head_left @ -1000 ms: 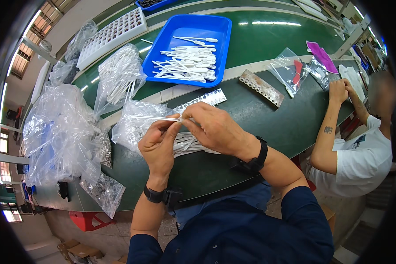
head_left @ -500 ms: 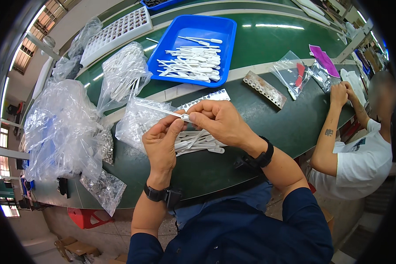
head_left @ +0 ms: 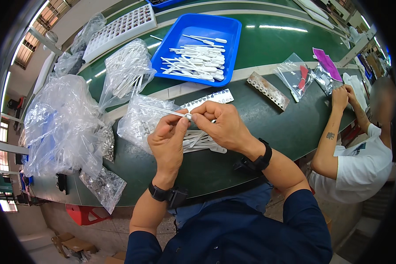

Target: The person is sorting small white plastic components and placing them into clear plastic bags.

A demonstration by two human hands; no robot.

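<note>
A thin white plastic stick with a wider end (head_left: 160, 109) spans my two hands above the bench. My left hand (head_left: 168, 140) pinches its shaft near the wide end, thumb against fingers. The thumb and fingers of my right hand (head_left: 224, 125) close on the wide end itself, covering most of it; any small part there is hidden. Beneath my hands lies a pile of similar white sticks (head_left: 202, 141), partly covered. Just beyond them sits a light metal strip with a row of holes (head_left: 211, 99). A clear bag of small parts (head_left: 136, 123) lies left of my left hand.
A blue tray (head_left: 234, 48) holds many white sticks. Left of it are a bag of sticks (head_left: 127, 66), a white compartment tray (head_left: 97, 46) and a heap of clear plastic bags (head_left: 57, 127). A drilled metal block (head_left: 268, 91) lies to the right, where a co-worker's hands (head_left: 342, 96) rest.
Both hands stay pinched on the stick. My left hand has shifted slightly right, closer to my right hand. The whole view has moved a little.
</note>
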